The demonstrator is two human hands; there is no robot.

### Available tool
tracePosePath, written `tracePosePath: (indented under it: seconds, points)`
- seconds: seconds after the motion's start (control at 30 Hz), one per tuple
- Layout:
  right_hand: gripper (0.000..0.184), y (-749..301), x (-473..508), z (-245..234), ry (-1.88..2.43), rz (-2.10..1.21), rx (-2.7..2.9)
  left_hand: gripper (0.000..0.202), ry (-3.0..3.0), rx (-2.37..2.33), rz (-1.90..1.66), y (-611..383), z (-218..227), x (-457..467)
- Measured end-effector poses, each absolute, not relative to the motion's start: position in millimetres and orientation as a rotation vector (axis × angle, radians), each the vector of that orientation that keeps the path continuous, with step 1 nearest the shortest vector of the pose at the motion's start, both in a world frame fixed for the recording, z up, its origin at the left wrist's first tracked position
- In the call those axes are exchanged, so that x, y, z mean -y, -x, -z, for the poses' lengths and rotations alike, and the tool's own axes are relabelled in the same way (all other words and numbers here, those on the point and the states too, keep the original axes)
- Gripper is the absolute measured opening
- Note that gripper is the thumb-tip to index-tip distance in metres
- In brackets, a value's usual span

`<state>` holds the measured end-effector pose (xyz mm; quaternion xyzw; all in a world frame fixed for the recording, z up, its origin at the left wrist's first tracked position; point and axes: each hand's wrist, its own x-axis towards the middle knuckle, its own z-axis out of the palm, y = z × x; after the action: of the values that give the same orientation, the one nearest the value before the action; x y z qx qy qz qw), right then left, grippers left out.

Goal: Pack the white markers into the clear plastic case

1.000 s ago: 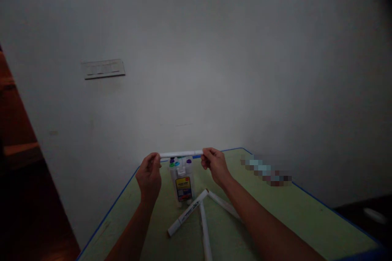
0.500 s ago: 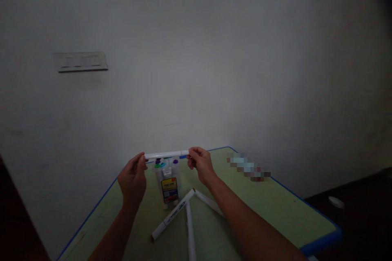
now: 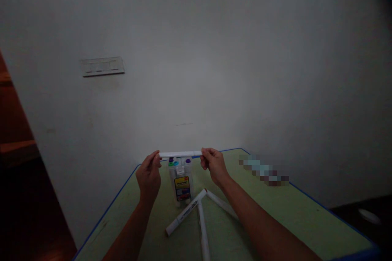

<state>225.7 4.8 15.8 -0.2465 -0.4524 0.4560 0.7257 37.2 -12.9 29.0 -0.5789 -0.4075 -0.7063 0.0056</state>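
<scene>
While gripped at the fingertips, left hand [image 3: 148, 177] at one end and right hand [image 3: 214, 166] at the other, one slim white plastic marker [image 3: 180, 154] level just above a clear plastic pack of markers [image 3: 182, 183] with coloured caps; three loose white markers [image 3: 186, 212] splayed from one point on the green surface [image 3: 275, 208] with its blue edge.

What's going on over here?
A person is holding a white marker level in front of them, one end in the left hand and the other in the right hand. Just beyond it, a clear pack of markers with coloured caps stands upright on a green table with a blue edge. Three loose white markers lie close together on the table nearer the person, between the forearms.
</scene>
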Motion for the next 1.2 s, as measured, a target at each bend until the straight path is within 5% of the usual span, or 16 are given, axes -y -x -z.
tracePosePath:
  seconds: [1.2]
  points:
    - [0.031, -226.4, -1.0, -18.6, 0.496, -1.022, 0.992, 0.019, 1.828, 1.182, 2.405, -43.6, -32.2, 14.8]
